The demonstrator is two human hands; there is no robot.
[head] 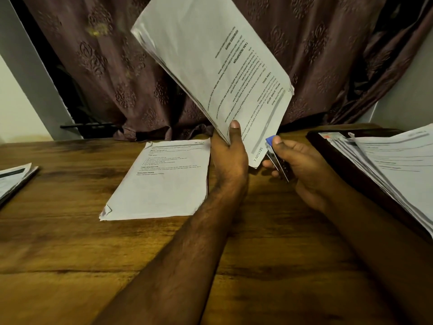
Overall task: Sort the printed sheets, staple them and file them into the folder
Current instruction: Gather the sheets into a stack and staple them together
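My left hand [230, 156] grips a bundle of printed sheets [210, 66] by its lower edge and holds it tilted up above the table, thumb on the front page. My right hand [302, 165] holds a small blue-and-metal stapler [276, 158] right at the bundle's lower corner marked "SECTION". A second set of printed sheets [161, 181] lies flat on the wooden table [70, 242], just left of my left wrist. At the right edge, a dark open folder [339, 156] carries a thick pile of papers [398, 160].
Another pile of sheets [14, 179] sits at the table's left edge. A brown patterned curtain [105, 78] hangs behind the table, with a pale wall at the left and right.
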